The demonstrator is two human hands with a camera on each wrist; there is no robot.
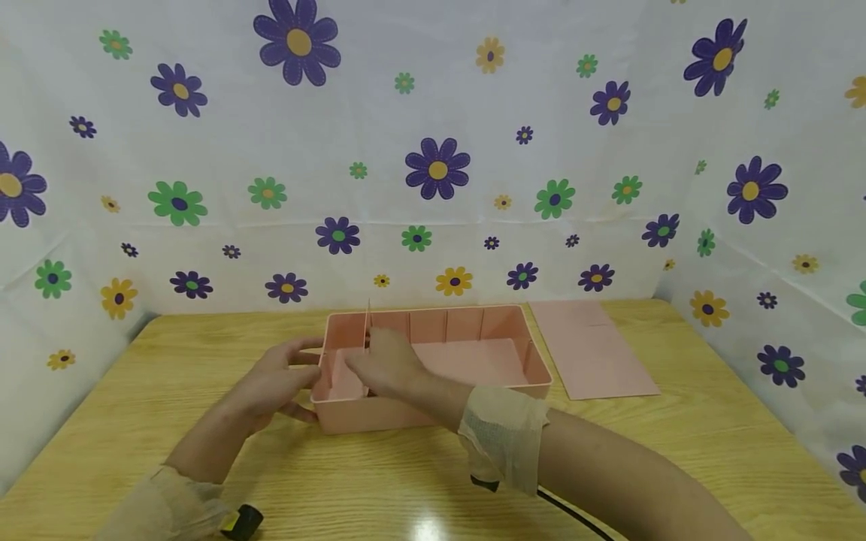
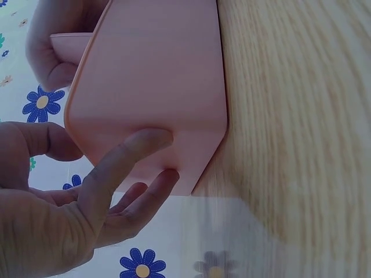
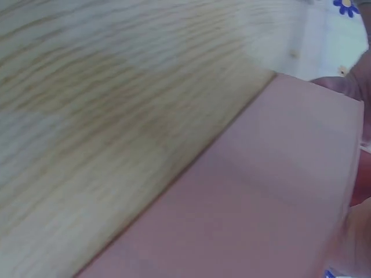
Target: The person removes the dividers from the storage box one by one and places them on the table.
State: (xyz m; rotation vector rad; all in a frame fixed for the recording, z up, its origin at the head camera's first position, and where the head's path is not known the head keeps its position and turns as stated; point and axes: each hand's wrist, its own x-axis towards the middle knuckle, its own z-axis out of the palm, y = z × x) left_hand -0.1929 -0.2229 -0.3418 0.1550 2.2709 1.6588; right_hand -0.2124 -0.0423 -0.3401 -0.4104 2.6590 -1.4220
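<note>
A long pink plastic box (image 1: 368, 419) with ribbed slots along its inner walls stands on the table. My right hand (image 1: 391, 363) reaches into its left part and pinches a thin pink divider (image 1: 367, 319), which stands upright across the box, its top edge above the rim. The left wrist view also shows the divider (image 2: 71, 45) between the right hand's thumb and fingers. Spread around the outside of the box's left end, my left hand (image 1: 277, 378) touches the wall with its fingertips. In the right wrist view the box wall (image 3: 243, 191) hides most of the right hand.
A flat pink panel (image 1: 594, 349) with a short slit lies on the wooden table (image 1: 379, 481) to the right of the box. Flower-print cloth (image 1: 473, 90) hangs behind and at both sides. A black cable (image 1: 575, 515) runs from the right wrist.
</note>
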